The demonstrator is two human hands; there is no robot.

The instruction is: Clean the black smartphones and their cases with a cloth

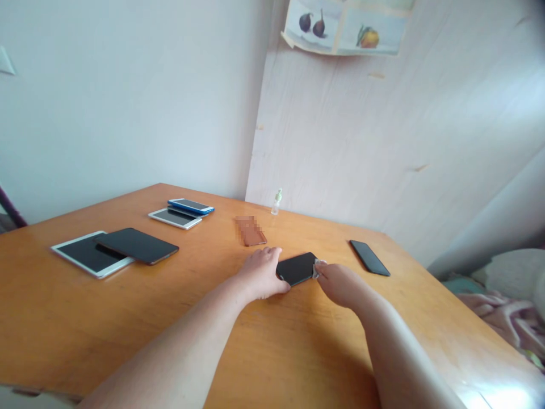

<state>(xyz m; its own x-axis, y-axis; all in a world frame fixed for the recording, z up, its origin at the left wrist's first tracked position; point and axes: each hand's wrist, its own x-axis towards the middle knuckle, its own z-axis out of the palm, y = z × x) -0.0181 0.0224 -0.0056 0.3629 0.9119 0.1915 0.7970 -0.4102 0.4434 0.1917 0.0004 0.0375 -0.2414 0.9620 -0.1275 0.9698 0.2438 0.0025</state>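
At the far left, two tablets lie on the wooden table [255,363]: one white-rimmed tablet [79,254] and one dark tablet [147,246] resting partly over its right side. Farther back sits a small pile, with one white-framed device [172,218] below and one blue-edged device [191,205] on top; a grey edge shows between them, too small to identify. Next comes one brown case [255,234], partly blurred by pixels. The left hand [264,274] curves around the left end of one black phone [297,268], thumb at the near edge and fingers at the far side. This phone lies at the middle of the table, between both hands. One small pump bottle [276,203] stands upright behind it. The right hand [338,284] pinches one crumpled white wipe [315,270] against the phone's right end. Above hangs one sheet of paintings [347,25], showing three fruits. Rightmost on the table is one long dark phone [369,258], untouched.
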